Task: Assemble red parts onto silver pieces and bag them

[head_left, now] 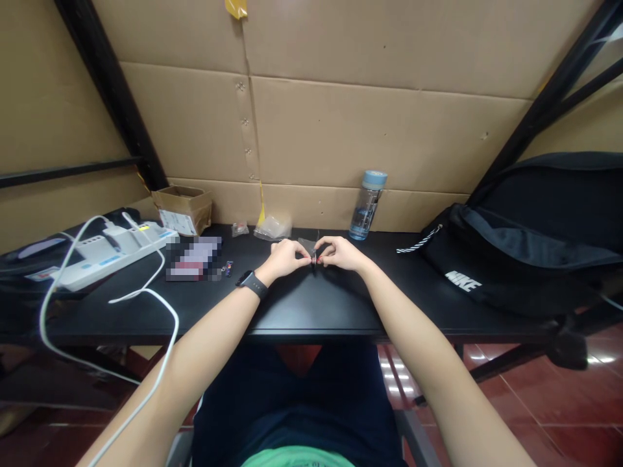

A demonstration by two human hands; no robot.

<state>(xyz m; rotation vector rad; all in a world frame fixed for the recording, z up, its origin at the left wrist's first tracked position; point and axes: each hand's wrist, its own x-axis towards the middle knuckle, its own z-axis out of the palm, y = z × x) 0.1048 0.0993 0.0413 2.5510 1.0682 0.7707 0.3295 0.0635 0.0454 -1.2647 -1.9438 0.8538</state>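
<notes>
Midway along the smooth black desk (335, 314), a dark object (314, 261), too small to identify, sits between opposing fingertips; the left hand (291, 257) and the right hand (342, 253) each pinch it between thumb and forefinger. Toward the far edge: crumpled clear plastic (273, 227) and a cylindrical, transparent, blue-lidded bottle (363, 213). By the right edge, a black fabric backpack (525, 256) reads "NIKE".
</notes>
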